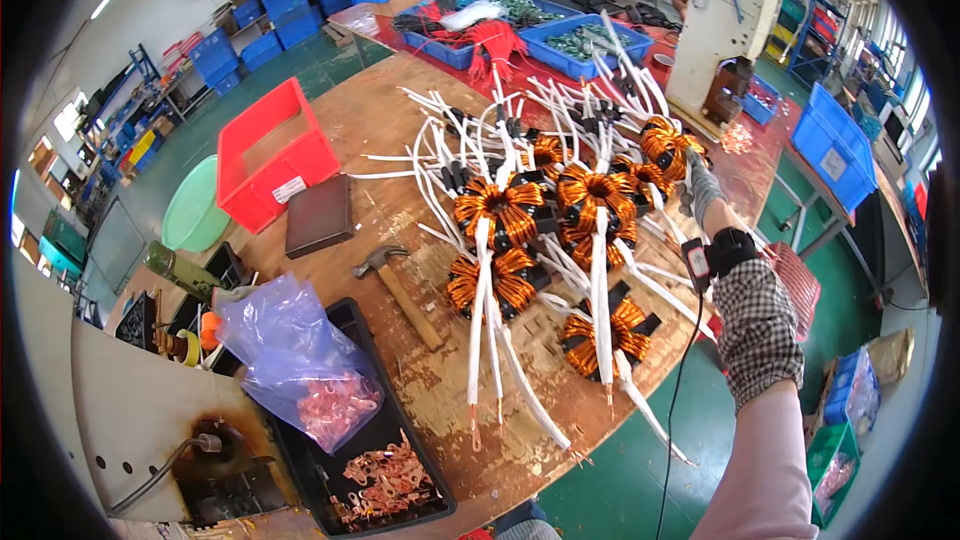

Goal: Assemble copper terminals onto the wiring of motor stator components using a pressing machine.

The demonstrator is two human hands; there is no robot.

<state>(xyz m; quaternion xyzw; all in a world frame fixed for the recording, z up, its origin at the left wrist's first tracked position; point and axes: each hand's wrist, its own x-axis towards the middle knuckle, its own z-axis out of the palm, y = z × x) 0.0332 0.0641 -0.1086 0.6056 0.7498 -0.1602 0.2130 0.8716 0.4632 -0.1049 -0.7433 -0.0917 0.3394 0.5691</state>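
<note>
My right hand [703,190], in a grey glove, stretches across the table's right side. Its fingers close on the edge of a copper-wound ring coil [668,145] at the far right of a pile; the coil partly hides the fingertips. Several more orange-copper ring coils [499,210] lie heaped to the left, with long white-sleeved leads [480,340] trailing toward me and to the back. Some leads end in bare copper lugs [476,437]. A coil [610,335] sits closest to the near edge. My left hand is out of view.
On the wooden table [400,120] are a hammer [405,295], a dark block [320,217], a red bin [278,155] and a black tray [350,315] with copper lugs and a plastic bag [290,350]. A machine [715,30] stands far right. A black cable [675,410] hangs from my wrist.
</note>
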